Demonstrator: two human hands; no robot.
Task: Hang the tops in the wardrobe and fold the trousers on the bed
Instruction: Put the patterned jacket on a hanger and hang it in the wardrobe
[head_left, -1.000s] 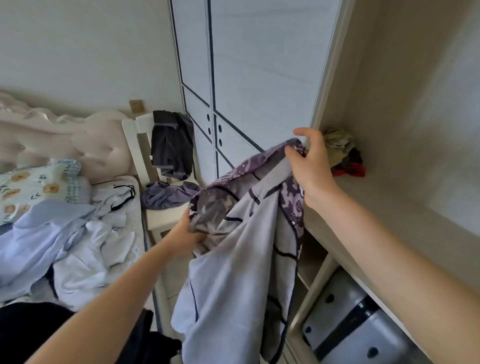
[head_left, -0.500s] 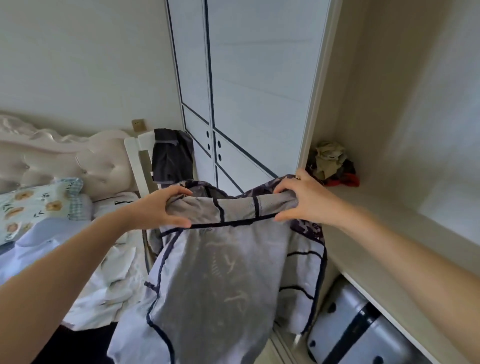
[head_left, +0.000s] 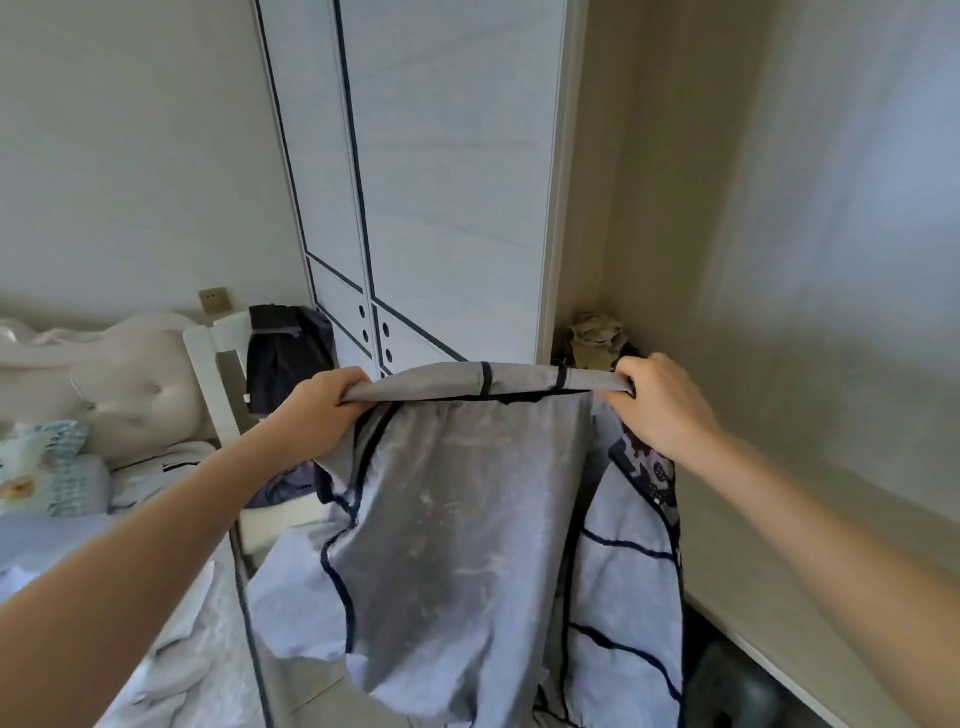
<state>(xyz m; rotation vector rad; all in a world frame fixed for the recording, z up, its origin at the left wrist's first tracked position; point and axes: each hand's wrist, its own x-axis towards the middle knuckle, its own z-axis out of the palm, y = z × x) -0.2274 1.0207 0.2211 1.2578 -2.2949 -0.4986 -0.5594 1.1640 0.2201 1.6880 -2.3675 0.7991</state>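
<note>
A light grey garment (head_left: 457, 545) with dark piping and a patterned inner side hangs stretched in front of me. My left hand (head_left: 322, 405) grips its top edge at the left end. My right hand (head_left: 660, 410) grips the same edge at the right end. The edge is pulled taut between them, and the fabric drops below the frame. The open wardrobe compartment (head_left: 779, 312) is right behind and to the right of the garment. The bed (head_left: 156, 649) with more pale clothes lies at the lower left.
The wardrobe's white door panels (head_left: 441, 208) rise straight ahead. A white chair (head_left: 218, 384) with a dark garment (head_left: 285, 353) over its back stands by the bed. A crumpled clothes heap (head_left: 595, 338) sits on the wardrobe shelf (head_left: 769, 597). A suitcase (head_left: 727, 686) is under the shelf.
Both hands have spread apart and risen, pulling the garment's top edge flat and taut. A second ago the garment was bunched, with the right hand up at the wardrobe edge.
</note>
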